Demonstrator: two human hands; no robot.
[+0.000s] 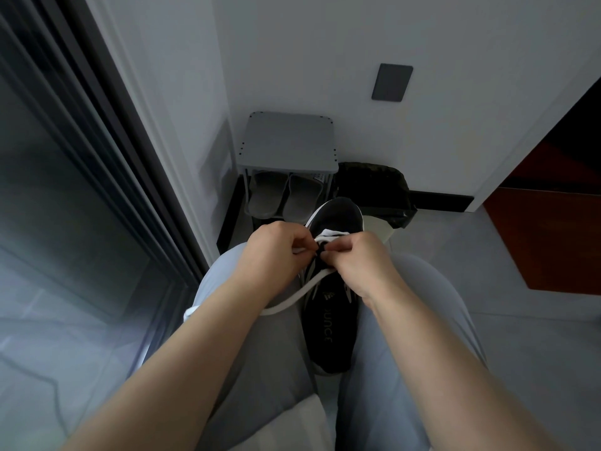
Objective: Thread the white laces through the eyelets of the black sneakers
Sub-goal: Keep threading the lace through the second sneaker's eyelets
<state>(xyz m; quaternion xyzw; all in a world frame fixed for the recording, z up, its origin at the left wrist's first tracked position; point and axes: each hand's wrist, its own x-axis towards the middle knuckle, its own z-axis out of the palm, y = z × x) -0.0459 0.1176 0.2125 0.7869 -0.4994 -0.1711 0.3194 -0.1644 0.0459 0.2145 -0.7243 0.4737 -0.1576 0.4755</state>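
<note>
Sneaker [329,333] wedged between my knees [419,278] for steadiness, my left grip [276,252] pinches the lace [292,299] taut while my right grip [359,265] pinches it at an eyelet [320,253].

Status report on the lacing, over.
Left hand, right hand both pinch white lace at eyelets. Black sneaker between knees. Lace tail over left thigh, nothing blocking.

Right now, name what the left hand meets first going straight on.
Likely the right hand, close across the sneaker from the left hand, lace pinched between them; depth unclear.
</note>
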